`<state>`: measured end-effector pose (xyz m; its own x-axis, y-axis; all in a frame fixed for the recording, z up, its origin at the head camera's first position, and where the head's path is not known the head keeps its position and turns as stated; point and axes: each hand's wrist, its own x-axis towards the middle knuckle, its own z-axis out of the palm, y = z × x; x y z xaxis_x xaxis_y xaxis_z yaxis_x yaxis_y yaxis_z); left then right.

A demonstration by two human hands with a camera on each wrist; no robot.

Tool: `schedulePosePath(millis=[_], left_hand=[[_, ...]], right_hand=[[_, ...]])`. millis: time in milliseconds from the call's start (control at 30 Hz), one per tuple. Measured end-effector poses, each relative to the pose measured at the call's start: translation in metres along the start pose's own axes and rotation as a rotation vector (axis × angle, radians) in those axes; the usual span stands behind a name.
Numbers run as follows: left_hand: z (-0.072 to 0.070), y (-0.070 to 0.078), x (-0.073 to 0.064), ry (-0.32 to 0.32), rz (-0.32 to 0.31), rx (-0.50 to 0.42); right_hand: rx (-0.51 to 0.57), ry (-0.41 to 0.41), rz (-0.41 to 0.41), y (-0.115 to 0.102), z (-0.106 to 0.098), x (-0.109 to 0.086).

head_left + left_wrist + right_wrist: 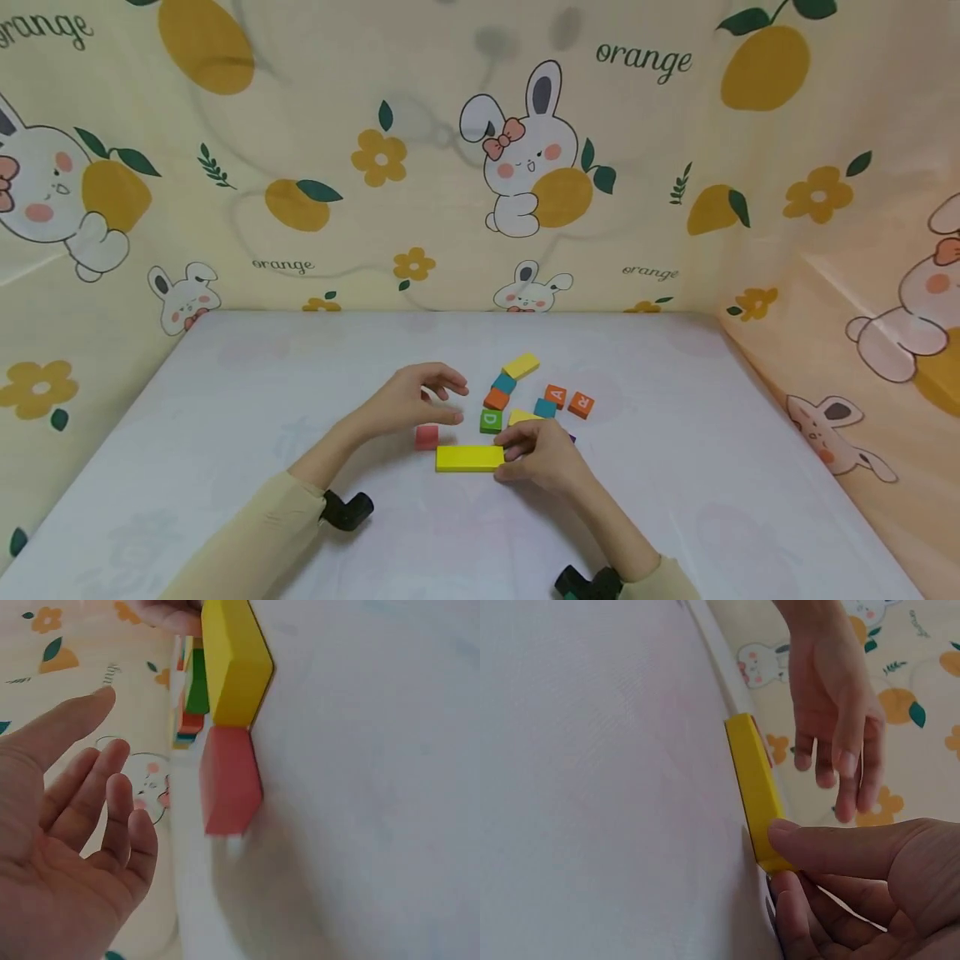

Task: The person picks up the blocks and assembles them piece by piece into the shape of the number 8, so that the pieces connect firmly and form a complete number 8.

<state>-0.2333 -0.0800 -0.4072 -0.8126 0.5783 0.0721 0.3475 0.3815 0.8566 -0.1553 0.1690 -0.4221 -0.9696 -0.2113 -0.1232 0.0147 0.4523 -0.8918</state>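
Low in the middle of the head view, the right hand (543, 457) pinches the right end of the long yellow block (469, 458) between thumb and fingers, I'd guess to steady it, while the left hand (408, 400), loose-fingered and holding nothing, hovers up and to its left. The left wrist view shows the block's other end apparently touching the red block (231, 780); only the head view shows the green block (491, 421) bearing a letter.
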Motion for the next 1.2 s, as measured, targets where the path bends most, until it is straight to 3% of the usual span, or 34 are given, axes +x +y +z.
schedulePosePath(millis=[233,433,933,1200], left_hand=[[0.015,0.0,0.02,-0.066,-0.032,-0.005],[0.02,0.004,0.027,-0.077,-0.065,-0.002],[0.028,-0.006,0.031,-0.075,-0.109,-0.049],[0.034,-0.003,0.033,-0.092,-0.116,-0.061]], right_hand=[[0.005,-0.006,-0.004,0.0,-0.001,0.0],[-0.002,-0.005,-0.012,-0.001,-0.001,-0.002],[-0.005,-0.025,-0.009,-0.002,0.0,0.0],[0.004,-0.022,-0.002,-0.004,0.001,-0.002]])
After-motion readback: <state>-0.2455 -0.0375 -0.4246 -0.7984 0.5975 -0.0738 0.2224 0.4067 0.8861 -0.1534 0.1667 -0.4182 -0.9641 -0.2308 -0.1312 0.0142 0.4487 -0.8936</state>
